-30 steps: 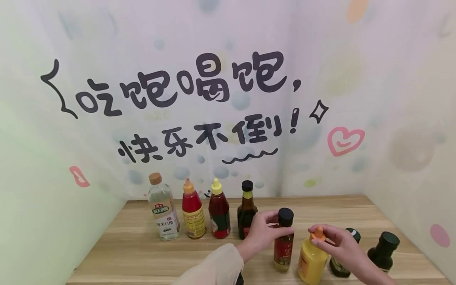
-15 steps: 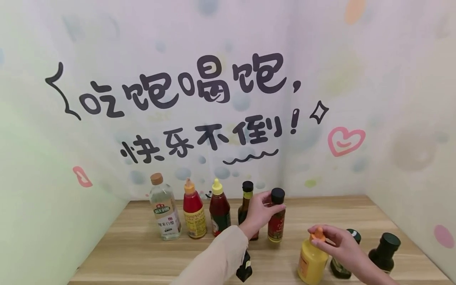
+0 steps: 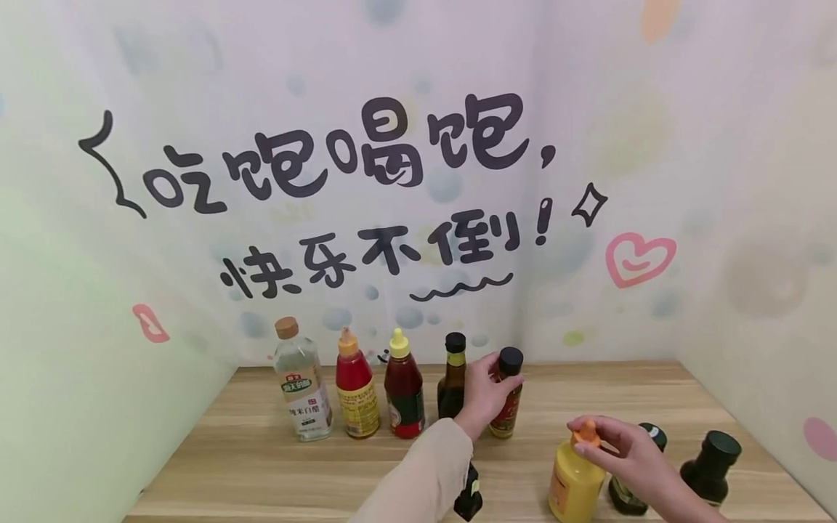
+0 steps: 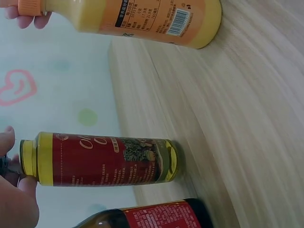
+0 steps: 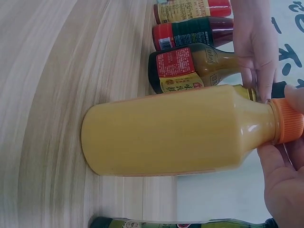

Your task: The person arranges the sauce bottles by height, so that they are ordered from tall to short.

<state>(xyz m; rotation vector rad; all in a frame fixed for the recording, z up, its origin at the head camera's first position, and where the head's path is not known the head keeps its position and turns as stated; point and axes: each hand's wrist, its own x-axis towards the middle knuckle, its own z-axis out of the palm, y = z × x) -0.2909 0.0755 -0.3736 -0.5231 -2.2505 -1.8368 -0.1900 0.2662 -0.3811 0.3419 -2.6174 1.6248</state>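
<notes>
My left hand (image 3: 482,396) grips the olive oil bottle (image 3: 506,415) at its neck, just under the black cap. This bottle has a red label and stands upright at the right end of a back row; its base meets the wood in the left wrist view. Beside it is a dark sauce bottle (image 3: 452,388), partly hidden by my left hand. Nearer to me, my right hand (image 3: 631,457) pinches the orange cap of a yellow squeeze bottle (image 3: 575,481), which is upright on the table (image 3: 327,479).
Leftward along the row stand a brown-red sauce bottle (image 3: 403,396), a red chilli sauce bottle (image 3: 356,392) and a clear white vinegar bottle (image 3: 304,388). Two dark bottles, a shorter one (image 3: 626,497) and a black-capped one (image 3: 709,472), stand around my right hand. A printed curtain (image 3: 392,58) hangs behind.
My left hand has carried the olive oil bottle back and slightly left, from beside the yellow bottle to the row's end. My right hand has stayed on the orange cap.
</notes>
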